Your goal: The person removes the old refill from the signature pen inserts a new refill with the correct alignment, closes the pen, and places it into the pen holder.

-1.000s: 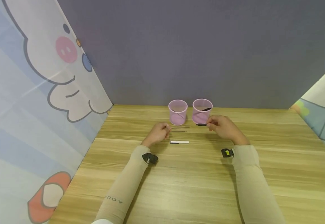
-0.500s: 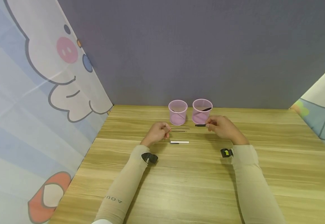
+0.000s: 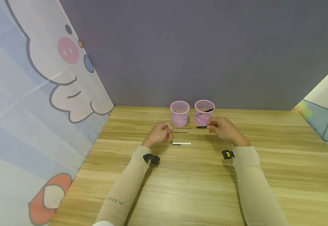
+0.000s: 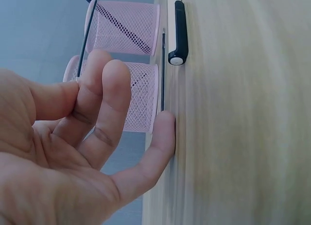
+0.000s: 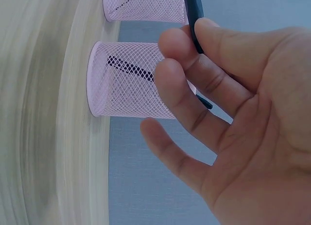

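Note:
In my left hand [image 3: 159,135], thumb and fingertip pinch a thin dark pen refill [image 4: 86,40], which points right. My right hand [image 3: 223,128] pinches a black pen barrel [image 3: 201,127] between thumb and finger. The refill's tip and the barrel's left end face each other, nearly in line, with a small gap in the head view. A second refill [image 4: 163,74] lies on the table, its near end by a lower left fingertip. Closer to me lies a white pen [image 3: 181,143] with a black clip.
Two pink mesh cups stand behind the hands: the left cup [image 3: 179,119] holds a thin dark stick, the right cup [image 3: 201,118] a black pen leaning inside. A grey wall [image 3: 198,56] rises behind the wooden table [image 3: 192,188]. A printed curtain [image 3: 34,125] hangs at left.
My right hand has shifted slightly left with the black barrel. The refill in my left hand has moved a little right, so the gap between them has narrowed.

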{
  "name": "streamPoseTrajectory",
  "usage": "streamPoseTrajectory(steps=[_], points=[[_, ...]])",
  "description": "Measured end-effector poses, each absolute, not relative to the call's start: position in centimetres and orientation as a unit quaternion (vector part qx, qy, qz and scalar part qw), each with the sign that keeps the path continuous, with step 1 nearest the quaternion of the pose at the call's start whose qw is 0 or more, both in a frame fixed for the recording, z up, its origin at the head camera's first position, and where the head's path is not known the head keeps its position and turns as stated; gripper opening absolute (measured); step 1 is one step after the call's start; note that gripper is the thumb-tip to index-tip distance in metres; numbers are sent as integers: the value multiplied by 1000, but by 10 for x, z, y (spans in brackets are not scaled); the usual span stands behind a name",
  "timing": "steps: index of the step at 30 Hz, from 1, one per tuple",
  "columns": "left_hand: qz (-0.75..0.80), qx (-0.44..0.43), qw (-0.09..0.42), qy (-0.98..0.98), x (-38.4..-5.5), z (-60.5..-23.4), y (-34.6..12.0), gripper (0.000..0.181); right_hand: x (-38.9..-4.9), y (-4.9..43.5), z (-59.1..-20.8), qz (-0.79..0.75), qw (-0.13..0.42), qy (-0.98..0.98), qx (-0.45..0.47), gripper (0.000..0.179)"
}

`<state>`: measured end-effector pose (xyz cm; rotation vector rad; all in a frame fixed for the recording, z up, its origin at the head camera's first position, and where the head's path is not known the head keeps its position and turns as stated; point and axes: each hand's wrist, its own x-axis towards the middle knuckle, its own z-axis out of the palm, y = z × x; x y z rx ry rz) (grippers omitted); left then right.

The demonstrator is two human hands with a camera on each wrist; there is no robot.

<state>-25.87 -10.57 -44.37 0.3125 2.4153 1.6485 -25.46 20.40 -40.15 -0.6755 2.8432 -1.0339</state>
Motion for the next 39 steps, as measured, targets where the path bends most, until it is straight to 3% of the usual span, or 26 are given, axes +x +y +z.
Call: streamPoseTrajectory(steps=[39], points=[[558, 115, 94, 816, -258, -442, -102, 22, -255, 200, -403, -337, 30, 914, -224, 9]])
